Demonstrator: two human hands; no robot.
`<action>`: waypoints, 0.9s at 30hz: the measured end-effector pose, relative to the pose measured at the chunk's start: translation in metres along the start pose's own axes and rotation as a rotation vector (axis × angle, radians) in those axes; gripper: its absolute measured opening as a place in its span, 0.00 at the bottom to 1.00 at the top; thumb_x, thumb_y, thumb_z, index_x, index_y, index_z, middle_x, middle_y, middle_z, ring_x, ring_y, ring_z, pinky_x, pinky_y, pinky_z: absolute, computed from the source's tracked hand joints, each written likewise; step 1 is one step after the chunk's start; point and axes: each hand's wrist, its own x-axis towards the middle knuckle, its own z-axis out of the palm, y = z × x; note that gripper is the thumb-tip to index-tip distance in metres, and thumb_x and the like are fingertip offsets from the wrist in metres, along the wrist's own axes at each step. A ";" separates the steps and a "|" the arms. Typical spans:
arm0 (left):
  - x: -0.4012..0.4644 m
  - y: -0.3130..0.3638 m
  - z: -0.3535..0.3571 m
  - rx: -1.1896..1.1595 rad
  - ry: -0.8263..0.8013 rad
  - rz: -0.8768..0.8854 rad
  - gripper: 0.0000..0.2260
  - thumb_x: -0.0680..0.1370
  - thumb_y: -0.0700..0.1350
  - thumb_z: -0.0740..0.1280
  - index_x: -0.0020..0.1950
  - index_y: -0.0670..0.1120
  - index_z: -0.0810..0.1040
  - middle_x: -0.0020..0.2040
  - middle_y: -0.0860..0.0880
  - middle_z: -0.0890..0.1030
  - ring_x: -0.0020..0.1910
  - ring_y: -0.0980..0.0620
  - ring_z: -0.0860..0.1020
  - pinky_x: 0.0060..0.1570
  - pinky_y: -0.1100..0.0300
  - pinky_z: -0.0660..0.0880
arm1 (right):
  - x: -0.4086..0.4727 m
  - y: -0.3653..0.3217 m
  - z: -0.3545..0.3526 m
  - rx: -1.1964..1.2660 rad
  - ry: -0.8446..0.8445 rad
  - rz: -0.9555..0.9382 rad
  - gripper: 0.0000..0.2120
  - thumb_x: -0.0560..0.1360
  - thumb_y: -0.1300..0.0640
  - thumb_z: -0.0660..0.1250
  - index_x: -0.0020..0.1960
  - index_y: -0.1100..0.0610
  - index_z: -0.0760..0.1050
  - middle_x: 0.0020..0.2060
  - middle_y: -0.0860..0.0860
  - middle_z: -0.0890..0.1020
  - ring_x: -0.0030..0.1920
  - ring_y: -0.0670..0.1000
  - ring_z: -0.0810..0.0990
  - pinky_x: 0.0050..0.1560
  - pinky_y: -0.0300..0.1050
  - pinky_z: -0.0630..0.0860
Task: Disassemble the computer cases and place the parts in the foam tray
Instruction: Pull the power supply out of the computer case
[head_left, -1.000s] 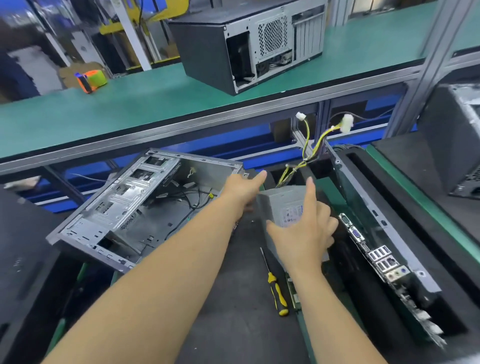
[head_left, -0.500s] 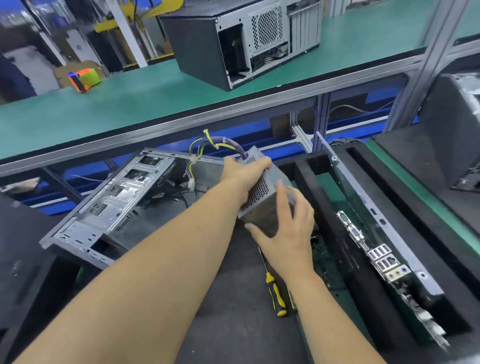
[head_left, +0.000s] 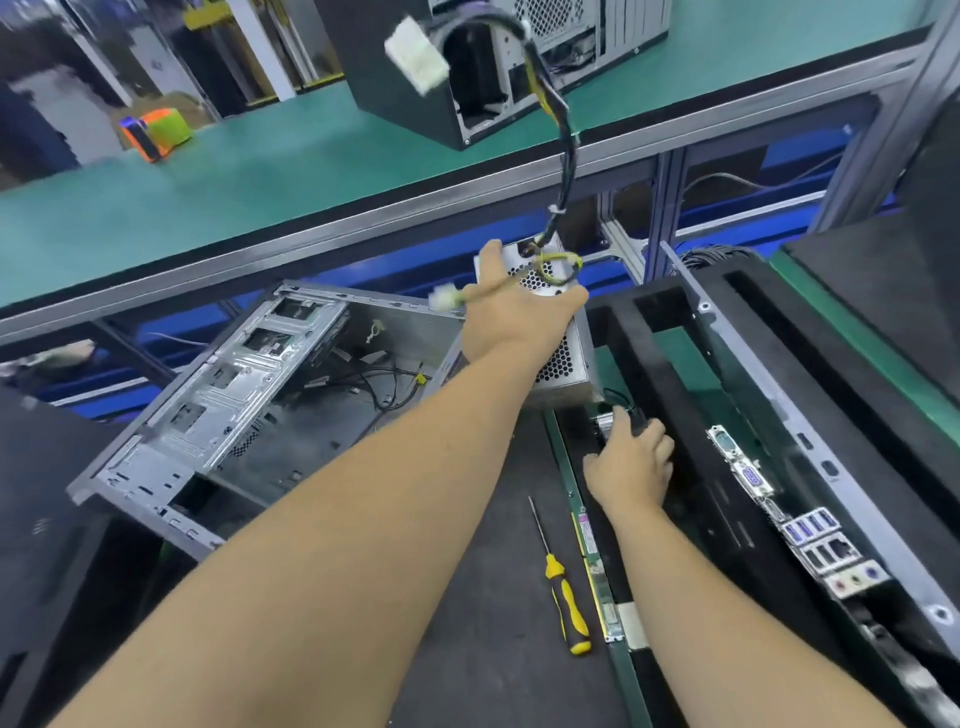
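- a factory bench: a dark work mat (head_left: 467, 649) below, and a long green shelf (head_left: 311, 171) on an aluminium frame running across behind it.
- the power supply (head_left: 563, 358), a perforated silver box, is up off the mat, held between the opened case and the foam tray.
- the left hand (head_left: 511, 322) grasps the power supply from above, fingers and thumb wrapped over its far end.
- its cable bundle (head_left: 566, 156) whips upward from the power supply, a blurred white connector (head_left: 418, 54) at the top; a smaller connector (head_left: 444, 299) hangs just left of the hand.
- the right hand (head_left: 631, 465) is low, just below the power supply, reaching into a slot of the black foam tray (head_left: 670, 395); i cannot tell whether it grips anything.
- left of the power supply, the stripped computer case (head_left: 223, 395) lies open on its side.
- right of it, a motherboard (head_left: 810, 540) stands on edge in the tray, ports facing up.
- below it, a yellow-handled screwdriver (head_left: 563, 587) lies on the mat beside a memory stick (head_left: 597, 577).
- above it, another computer case (head_left: 493, 62) sits on the shelf.
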 end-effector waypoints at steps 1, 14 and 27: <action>0.002 -0.002 0.002 -0.025 0.003 0.004 0.41 0.69 0.56 0.77 0.78 0.57 0.61 0.65 0.50 0.76 0.60 0.49 0.77 0.58 0.55 0.75 | 0.009 -0.002 0.000 -0.021 -0.027 0.011 0.32 0.75 0.51 0.69 0.76 0.49 0.61 0.74 0.62 0.60 0.72 0.63 0.61 0.71 0.60 0.63; 0.026 -0.019 0.028 -0.111 -0.012 -0.114 0.43 0.66 0.55 0.73 0.79 0.60 0.58 0.68 0.48 0.74 0.54 0.47 0.74 0.54 0.53 0.71 | 0.034 0.013 -0.021 -0.153 -0.222 0.029 0.19 0.78 0.53 0.66 0.68 0.46 0.71 0.67 0.60 0.69 0.67 0.63 0.69 0.63 0.56 0.73; 0.036 -0.005 0.091 -0.103 -0.073 -0.062 0.41 0.67 0.55 0.73 0.78 0.60 0.59 0.69 0.46 0.71 0.61 0.39 0.76 0.56 0.50 0.73 | -0.007 0.039 -0.026 -0.093 -0.296 0.063 0.21 0.78 0.57 0.61 0.70 0.48 0.69 0.68 0.59 0.67 0.67 0.62 0.66 0.55 0.53 0.73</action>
